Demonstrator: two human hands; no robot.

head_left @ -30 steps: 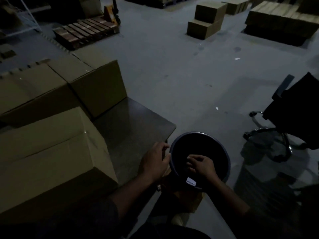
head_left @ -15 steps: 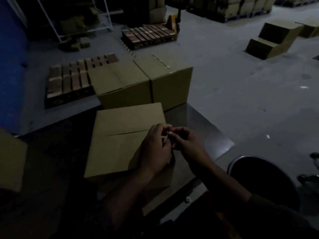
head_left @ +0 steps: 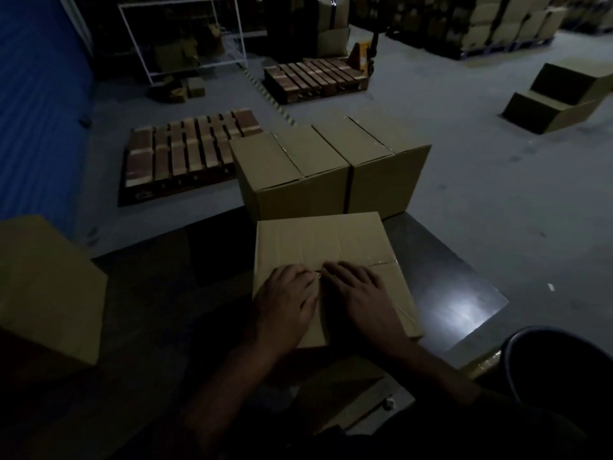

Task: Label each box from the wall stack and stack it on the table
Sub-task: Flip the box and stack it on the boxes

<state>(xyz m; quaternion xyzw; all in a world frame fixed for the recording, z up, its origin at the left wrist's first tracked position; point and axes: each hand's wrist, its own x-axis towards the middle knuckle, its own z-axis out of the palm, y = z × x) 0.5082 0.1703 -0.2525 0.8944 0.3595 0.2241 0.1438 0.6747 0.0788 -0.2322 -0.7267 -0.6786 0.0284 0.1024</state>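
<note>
Cardboard box [head_left: 335, 260] lies on the bench [head_left: 444, 280], under both hands. Left hand [head_left: 288, 303] and right hand [head_left: 360, 298] now press flat on its lid with fingers spread, fingertips meeting at the taped seam; half a second ago they were pinched together above it. Bin [head_left: 560, 363] sits right of the right hand.

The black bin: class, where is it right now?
In the head view the black bin stands on the floor at the lower right, just past the table's near right corner, right of the right hand.

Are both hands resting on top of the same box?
Yes, the left hand and right hand lie side by side on the nearest box.
</note>
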